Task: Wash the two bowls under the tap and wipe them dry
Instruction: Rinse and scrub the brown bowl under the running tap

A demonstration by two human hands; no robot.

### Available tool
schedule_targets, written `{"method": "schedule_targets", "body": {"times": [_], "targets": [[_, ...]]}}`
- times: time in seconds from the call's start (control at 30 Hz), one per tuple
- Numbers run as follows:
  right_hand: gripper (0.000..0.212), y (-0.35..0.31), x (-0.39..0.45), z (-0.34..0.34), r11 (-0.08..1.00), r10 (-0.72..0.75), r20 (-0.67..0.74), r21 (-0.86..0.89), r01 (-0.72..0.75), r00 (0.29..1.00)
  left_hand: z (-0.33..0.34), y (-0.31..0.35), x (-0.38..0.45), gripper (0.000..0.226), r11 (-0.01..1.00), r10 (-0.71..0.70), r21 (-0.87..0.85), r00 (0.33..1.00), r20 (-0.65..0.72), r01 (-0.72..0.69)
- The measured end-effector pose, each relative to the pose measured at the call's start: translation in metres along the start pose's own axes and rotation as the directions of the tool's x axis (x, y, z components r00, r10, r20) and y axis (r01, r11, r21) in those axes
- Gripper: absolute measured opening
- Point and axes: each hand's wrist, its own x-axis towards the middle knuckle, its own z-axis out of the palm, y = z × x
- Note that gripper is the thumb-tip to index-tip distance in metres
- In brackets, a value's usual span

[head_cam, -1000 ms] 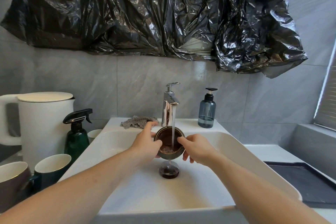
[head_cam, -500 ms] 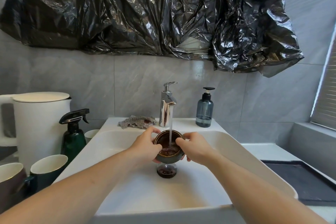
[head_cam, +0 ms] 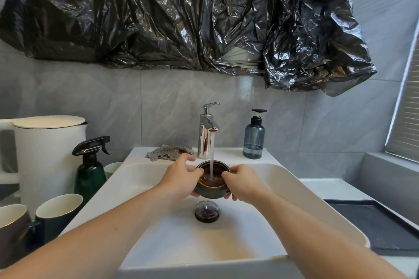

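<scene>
Since a moment ago the bowl (head_cam: 212,181) has levelled out under the stream, its mouth turned more upward, and both hands have shifted their grip on its rim only slightly. It sits in the centre of the frame, held above the white sink (head_cam: 294,190), with water from the chrome tap (head_cam: 206,133) falling straight into it and pooling brown inside.

The left hand (head_cam: 180,176) curls round the bowl's left side, thumb hooked over the rim and fingers underneath. The right hand (head_cam: 241,182) does the same on the right side, thumb on the rim, fingers wrapped below.

The bowl looks like glazed ceramic with a gold edge: stiff, fairly weighty for its size, breakable, and slick now that it is wet. I would judge that cupping it from beneath with a thumb over the rim, as here, is the safest hold; pinching the wet rim alone could let it slip onto the hard sink.

Just below it, over the drain, lies a small dark round thing (head_cam: 206,212); I cannot tell whether it is the second bowl or the plug.

A patterned cloth (head_cam: 169,152) lies on the ledge left of the tap, handy for drying. A blue soap bottle (head_cam: 254,137) stands to the right. On the surface at the left edge stand a green spray bottle (head_cam: 90,172), a white kettle (head_cam: 48,149) and mugs (head_cam: 57,213).
</scene>
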Motion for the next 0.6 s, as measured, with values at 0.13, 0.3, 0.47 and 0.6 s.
{"method": "schedule_targets", "body": {"times": [0.13,0.3,0.47,0.6], "targets": [[0.029,0.004,0.004,-0.001,0.999,0.035,-0.079,-0.013,-0.036,0.996,0.003,0.000,0.001,0.033,1.000,-0.009,-0.026,0.995,0.101,0.012],[0.029,0.013,0.011,-0.004,0.998,0.062,-0.153,-0.004,-0.063,0.986,0.003,0.000,0.000,0.040,0.999,0.032,0.008,0.985,0.171,-0.034],[0.029,0.016,0.015,-0.006,0.997,0.065,-0.197,-0.017,-0.070,0.978,-0.001,-0.004,-0.006,0.042,0.932,0.185,0.282,0.967,0.175,-0.229],[0.028,0.018,0.015,-0.005,0.996,0.077,-0.215,-0.019,-0.083,0.974,-0.003,-0.001,-0.011,0.041,0.901,0.212,0.341,0.957,0.197,-0.270]]}}
